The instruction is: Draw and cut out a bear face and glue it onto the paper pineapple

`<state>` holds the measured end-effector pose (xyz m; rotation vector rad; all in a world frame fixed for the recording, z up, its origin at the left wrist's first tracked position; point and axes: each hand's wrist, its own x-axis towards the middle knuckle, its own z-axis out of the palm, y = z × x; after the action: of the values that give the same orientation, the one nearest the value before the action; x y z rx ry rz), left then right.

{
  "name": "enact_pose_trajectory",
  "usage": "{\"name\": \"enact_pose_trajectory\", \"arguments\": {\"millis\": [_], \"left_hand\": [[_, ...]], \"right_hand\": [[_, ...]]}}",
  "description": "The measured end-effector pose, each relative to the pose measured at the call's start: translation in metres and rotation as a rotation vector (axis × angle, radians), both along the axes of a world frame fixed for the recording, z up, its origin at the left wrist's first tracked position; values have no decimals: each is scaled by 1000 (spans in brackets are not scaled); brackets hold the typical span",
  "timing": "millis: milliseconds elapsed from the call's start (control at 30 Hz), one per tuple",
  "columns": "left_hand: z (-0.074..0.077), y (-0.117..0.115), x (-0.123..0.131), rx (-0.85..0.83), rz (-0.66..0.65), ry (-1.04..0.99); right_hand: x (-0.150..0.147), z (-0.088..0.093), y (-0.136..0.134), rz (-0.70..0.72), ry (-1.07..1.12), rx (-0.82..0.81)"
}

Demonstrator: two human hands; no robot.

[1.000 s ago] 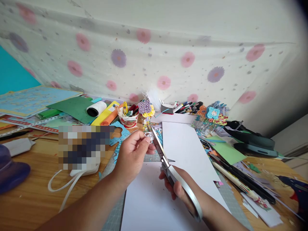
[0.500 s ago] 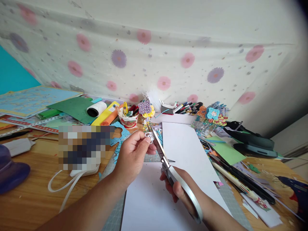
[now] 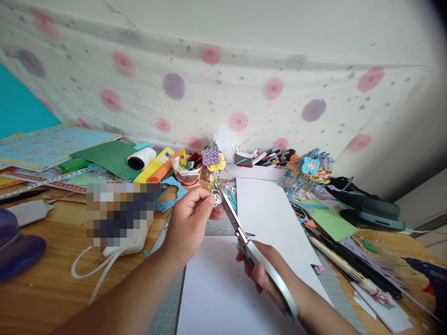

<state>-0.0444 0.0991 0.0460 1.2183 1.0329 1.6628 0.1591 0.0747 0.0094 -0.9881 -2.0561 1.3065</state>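
Left hand (image 3: 188, 223): it comes in from the near edge of the table (image 3: 45, 279). The forearm slants up from the lower left, the back of the hand faces the camera, and the hand is raised over the cutting mat (image 3: 167, 307).
Left grip: thumb and fingertips are pinched narrow on the small cutout (image 3: 217, 199), a pale round scrap with dark dots.
Small cutout: it is held clear of the surface above the middle of the table, at the very tips of the left fingers.
Right hand (image 3: 268, 279): it sits lower and closer to the near edge, just right of the left hand, with the fingers curled under the grey handle loop.
Right grip: it is wrapped tight round the handle of the scissors (image 3: 244, 239).
Scissors: they are angled away and to the left, with the blade tips right at the cutout. I cannot tell how far the blades are parted.
White sheet (image 3: 268, 214): it lies flat beneath both hands and reaches toward the far edge.
Far edge: there is a patterned cup (image 3: 187, 176) stuffed with bits and a row of pens (image 3: 274, 157). Both stand against the flowered cloth (image 3: 223, 93).
Left side: a white roll (image 3: 140, 158) lies on coloured papers, and a purple cap (image 3: 14, 246) sits at the left edge.
Right side: a green sheet (image 3: 330, 221) lies here, with a black pen (image 3: 352, 260) slanted toward the near right corner.
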Motion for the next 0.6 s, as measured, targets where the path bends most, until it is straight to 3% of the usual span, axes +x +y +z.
{"name": "enact_pose_trajectory", "arguments": {"millis": [600], "left_hand": [[5,0,0,11,28,-19]], "right_hand": [[-1,2,-1,-6,-7,-41]]}}
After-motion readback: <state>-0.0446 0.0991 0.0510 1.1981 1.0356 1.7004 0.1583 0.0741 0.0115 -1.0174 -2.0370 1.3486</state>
